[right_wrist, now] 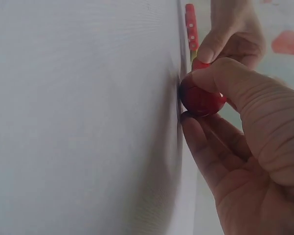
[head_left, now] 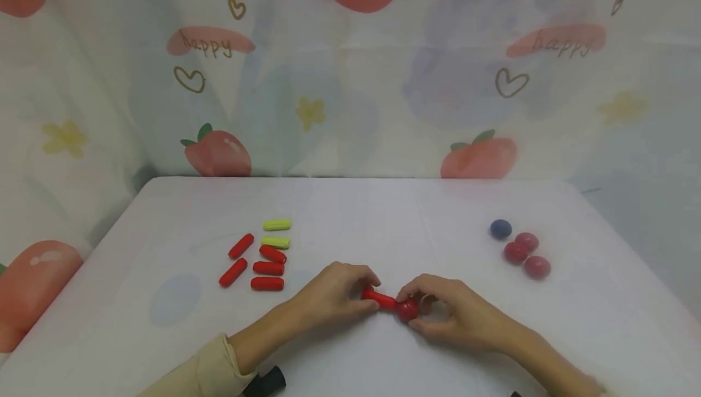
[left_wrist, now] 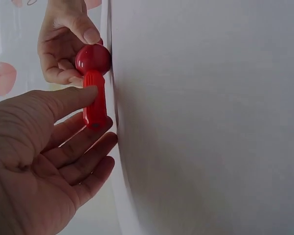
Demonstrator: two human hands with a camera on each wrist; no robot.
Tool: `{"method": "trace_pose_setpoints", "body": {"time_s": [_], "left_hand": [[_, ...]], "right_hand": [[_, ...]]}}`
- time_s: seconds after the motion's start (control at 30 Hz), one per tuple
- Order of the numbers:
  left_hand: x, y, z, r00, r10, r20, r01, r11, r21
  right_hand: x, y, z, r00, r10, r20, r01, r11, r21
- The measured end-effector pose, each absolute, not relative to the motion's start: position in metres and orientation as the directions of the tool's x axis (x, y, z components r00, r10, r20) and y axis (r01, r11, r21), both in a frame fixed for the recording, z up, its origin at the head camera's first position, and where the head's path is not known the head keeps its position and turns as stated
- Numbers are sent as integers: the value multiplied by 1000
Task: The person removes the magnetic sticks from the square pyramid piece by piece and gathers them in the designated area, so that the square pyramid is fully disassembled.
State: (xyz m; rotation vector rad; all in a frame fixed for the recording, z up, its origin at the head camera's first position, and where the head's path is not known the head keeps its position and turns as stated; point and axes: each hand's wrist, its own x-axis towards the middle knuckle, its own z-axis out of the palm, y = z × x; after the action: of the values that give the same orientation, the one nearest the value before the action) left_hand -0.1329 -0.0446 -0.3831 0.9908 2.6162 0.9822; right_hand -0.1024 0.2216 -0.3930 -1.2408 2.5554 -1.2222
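Note:
In the head view my left hand (head_left: 339,293) pinches a short red plastic rod (head_left: 379,299) between thumb and fingers, just above the white table. My right hand (head_left: 460,312) holds a glossy red ball (head_left: 407,310) by thumb and fingertips. The rod's right end meets the ball's left side. From the left wrist, the red rod (left_wrist: 94,100) shows its ridged side, with the red ball (left_wrist: 93,59) against its far end. In the right wrist view the red ball (right_wrist: 201,95) sits between thumb and fingers; most of the rod is hidden behind it.
Several red rods (head_left: 268,284) and two yellow-green rods (head_left: 276,224) lie on the table (head_left: 383,220) at the left. Three red balls (head_left: 537,267) and a blue ball (head_left: 501,229) are grouped at the right. A printed curtain (head_left: 350,111) hangs behind the table.

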Motion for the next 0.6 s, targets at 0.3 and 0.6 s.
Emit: {"method": "trace_pose_setpoints", "body": {"time_s": [0.3, 0.6], "left_hand": [[-127, -44, -388, -778, 616, 121, 515, 514, 686], [-128, -44, -383, -775, 616, 139, 510, 480, 714]], "right_hand": [[-103, 222, -395, -729, -653, 205, -547, 376, -748], [-108, 225, -392, -753, -627, 198, -495, 342, -799]]}}
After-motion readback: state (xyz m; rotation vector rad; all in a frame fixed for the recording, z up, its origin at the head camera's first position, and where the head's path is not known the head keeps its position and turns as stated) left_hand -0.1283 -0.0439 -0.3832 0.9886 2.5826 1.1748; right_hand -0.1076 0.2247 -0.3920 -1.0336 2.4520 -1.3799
